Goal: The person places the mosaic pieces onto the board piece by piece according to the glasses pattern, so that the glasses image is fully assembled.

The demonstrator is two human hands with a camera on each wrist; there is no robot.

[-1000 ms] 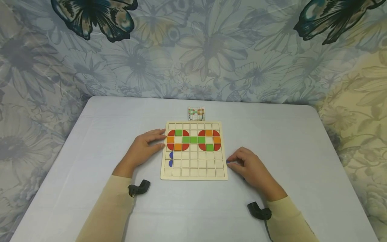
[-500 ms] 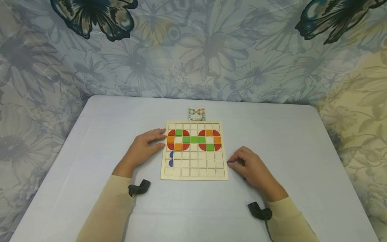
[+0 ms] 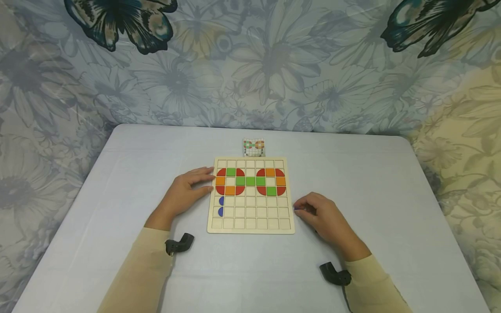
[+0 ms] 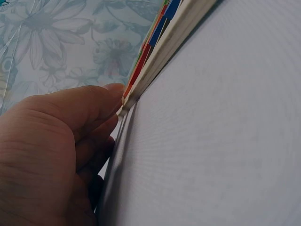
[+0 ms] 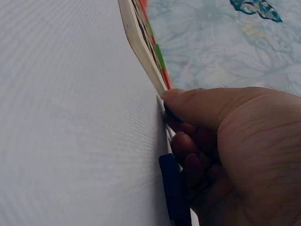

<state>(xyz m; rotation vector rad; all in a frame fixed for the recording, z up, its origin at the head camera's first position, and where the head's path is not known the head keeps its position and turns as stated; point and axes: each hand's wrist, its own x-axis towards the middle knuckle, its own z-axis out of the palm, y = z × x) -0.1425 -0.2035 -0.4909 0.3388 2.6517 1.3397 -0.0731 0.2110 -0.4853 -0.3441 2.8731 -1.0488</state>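
Observation:
A square wooden grid board (image 3: 250, 230) lies on the table. Red, orange and green tiles form two rings joined by a green row (image 3: 250, 181); two blue half-round tiles (image 3: 221, 211) sit in its left column. My left hand (image 3: 185, 191) rests at the board's left edge, fingers extended and touching it, with the thumb (image 4: 94, 101) at the rim in the left wrist view. Just off the right edge, my right hand (image 3: 318, 214) pinches a small blue tile (image 5: 171, 114) between thumb and fingers, mostly hidden. Another blue piece (image 5: 175, 190) shows beneath that hand; whether it is held I cannot tell.
A small pattern card (image 3: 254, 147) with a similar coloured design lies behind the board. Black wrist cameras (image 3: 180, 244) are strapped over both sleeves. The white-covered table (image 3: 250, 278) ends at a flower-and-butterfly cloth backdrop (image 3: 250, 65).
The blue tile in my right hand shows less now between the fingertips, and that hand has shifted only slightly. My left hand and the tiles on the board stay as they were.

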